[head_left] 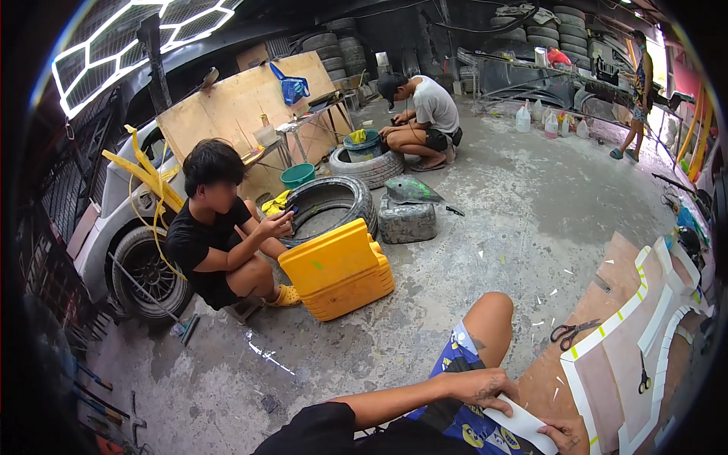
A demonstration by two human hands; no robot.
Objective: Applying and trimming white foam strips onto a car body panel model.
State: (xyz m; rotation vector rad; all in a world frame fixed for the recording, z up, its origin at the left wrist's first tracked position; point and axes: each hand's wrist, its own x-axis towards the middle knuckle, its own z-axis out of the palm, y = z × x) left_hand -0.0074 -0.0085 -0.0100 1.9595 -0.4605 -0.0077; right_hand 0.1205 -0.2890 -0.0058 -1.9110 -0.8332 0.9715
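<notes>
Over my lap, my left hand point(484, 388) pinches the upper end of a white strip point(522, 426), which looks like paper or tape backing. At its lower right end, my right hand point(565, 435) grips the same strip. To the right lies a large curved panel point(599, 383), edged with white strips and small yellow tape marks, on a brown board point(560, 370). A pair of dark-handled scissors point(572, 332) rests on the board's left part. Further right, a second pair of scissors point(644, 378) lies on the panel.
White scraps point(553, 292) litter the concrete floor. Ahead left, a person in black point(214, 243) squats by a yellow plastic case point(337, 271) and a tire point(330, 205). Another person point(434, 110) crouches over a blue bucket point(362, 144); a third point(641, 91) stands far right.
</notes>
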